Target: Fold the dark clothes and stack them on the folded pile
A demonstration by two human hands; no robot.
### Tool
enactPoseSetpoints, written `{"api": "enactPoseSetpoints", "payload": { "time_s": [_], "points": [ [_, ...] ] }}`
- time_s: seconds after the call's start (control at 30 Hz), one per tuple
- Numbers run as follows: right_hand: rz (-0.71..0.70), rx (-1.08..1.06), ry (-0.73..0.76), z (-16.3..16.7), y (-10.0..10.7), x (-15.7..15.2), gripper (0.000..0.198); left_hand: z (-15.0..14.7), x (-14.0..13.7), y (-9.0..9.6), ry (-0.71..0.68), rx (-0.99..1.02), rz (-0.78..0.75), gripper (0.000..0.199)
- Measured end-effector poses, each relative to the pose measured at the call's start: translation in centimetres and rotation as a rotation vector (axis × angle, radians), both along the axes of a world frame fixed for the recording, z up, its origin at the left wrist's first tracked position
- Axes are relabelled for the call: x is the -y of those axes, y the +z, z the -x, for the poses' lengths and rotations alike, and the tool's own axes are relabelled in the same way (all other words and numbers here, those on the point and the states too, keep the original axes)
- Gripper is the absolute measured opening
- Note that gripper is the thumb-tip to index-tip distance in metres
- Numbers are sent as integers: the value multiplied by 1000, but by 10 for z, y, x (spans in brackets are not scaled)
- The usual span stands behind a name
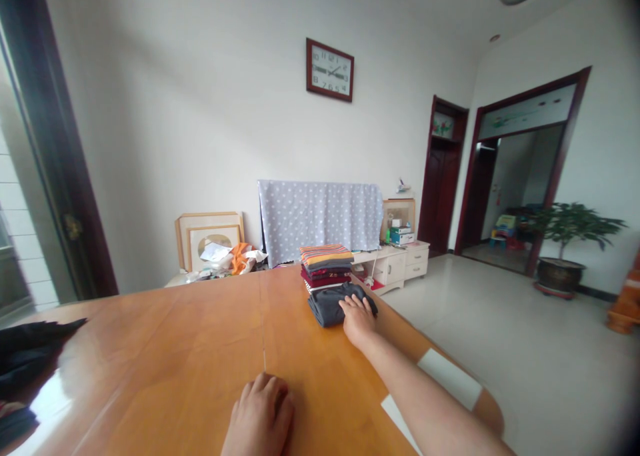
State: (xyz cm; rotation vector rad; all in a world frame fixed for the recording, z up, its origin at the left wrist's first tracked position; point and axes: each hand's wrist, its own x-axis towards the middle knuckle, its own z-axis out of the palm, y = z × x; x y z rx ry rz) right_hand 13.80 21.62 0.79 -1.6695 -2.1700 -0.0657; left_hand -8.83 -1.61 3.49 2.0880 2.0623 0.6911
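Observation:
My right hand rests on a folded dark grey garment, its fingers spread over the top and right side. That garment lies on the table, just in front of a stack of folded clothes. Striped orange and yellow cloth tops the stack, with dark red folded clothes below it. Nearer to me, my left hand lies on the wooden table, fingers loosely bent and somewhat apart, with nothing visible in it. Its fingertips are partly hidden.
Dark clothes lie at the table's left edge. Pale rectangular pieces are at the right edge, partly under my forearm. Beyond the table stand a low white cabinet, a dotted cloth cover and a potted plant.

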Motion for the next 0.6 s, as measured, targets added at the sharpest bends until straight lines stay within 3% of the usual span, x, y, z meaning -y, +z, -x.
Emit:
{"api": "enactPoseSetpoints", "payload": {
  "time_s": [0.13,0.33,0.5,0.6],
  "points": [
    [-29,-92,66,21,17,3,49,0,0,0,-1,-6,-6,27],
    [48,-78,164,63,36,-8,52,1,-4,-5,-11,-4,0,29],
    [293,56,204,89,30,-17,70,4,-7,-9,-27,9,17,28],
    [328,100,193,96,23,-17,70,3,-7,-8,-28,14,21,28]
  ]
}}
